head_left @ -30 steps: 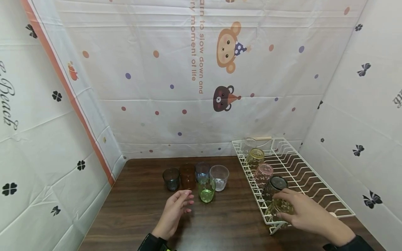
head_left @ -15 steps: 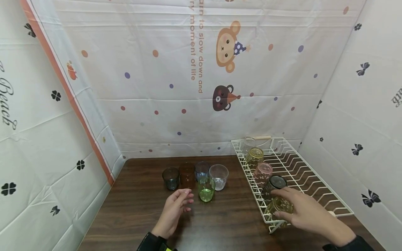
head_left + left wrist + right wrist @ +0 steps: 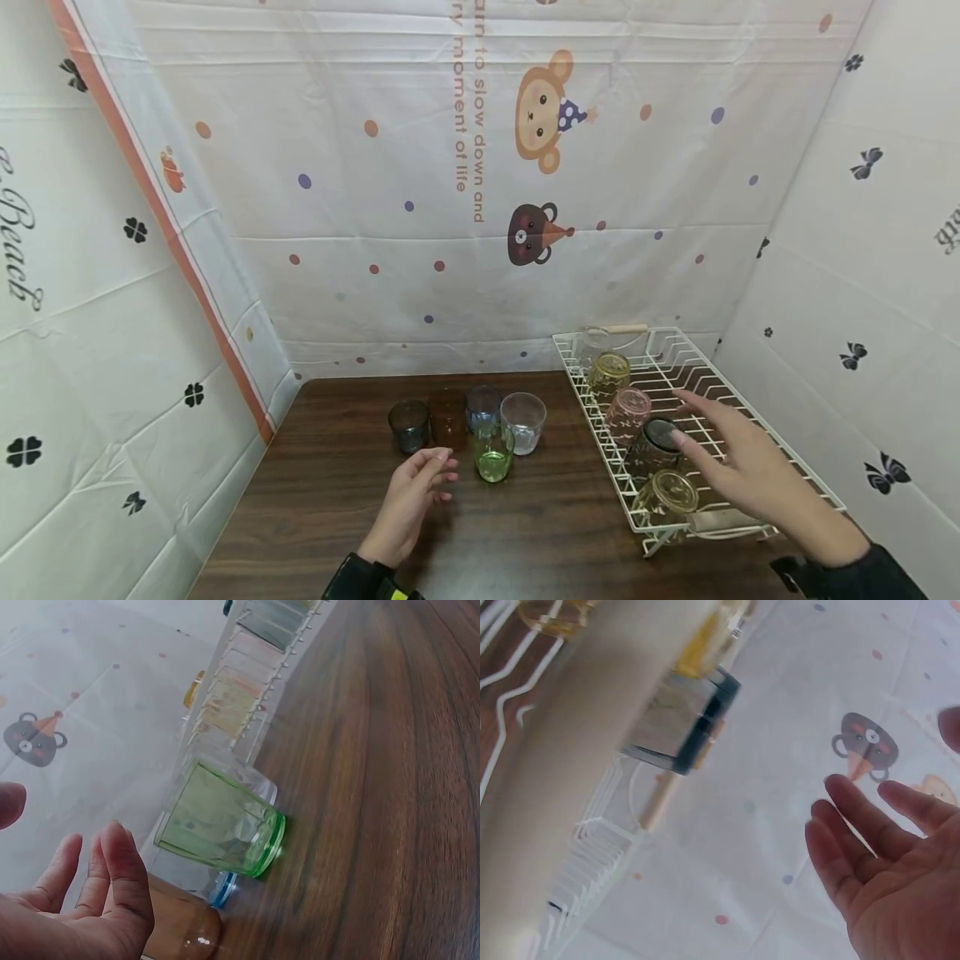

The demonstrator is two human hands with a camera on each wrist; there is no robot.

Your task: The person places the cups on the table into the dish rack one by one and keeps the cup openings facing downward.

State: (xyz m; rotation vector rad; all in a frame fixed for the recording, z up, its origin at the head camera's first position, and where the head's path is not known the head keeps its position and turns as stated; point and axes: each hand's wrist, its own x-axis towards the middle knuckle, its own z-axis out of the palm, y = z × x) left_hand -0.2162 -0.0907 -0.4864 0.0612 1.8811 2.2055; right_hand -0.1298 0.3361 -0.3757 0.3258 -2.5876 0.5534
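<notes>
My right hand hovers over the front part of the white wire rack, fingers spread, holding nothing. Just below and left of it, a yellowish glass stands upside down at the rack's front left corner. Behind that, along the rack's left side, come a dark grey glass, a pink glass, a yellow glass and a clear glass. My left hand, fingers loosely bent and holding nothing, is above the table, near a green glass that stands upright.
Behind the green glass, a dark glass, a brown glass, a blue glass and a clear glass stand close together on the wooden table. Printed white cloth hangs around the back and sides.
My right hand has let go of the yellowish glass at the rack's front corner and lifted up and to the right. My left hand has hardly moved.
</notes>
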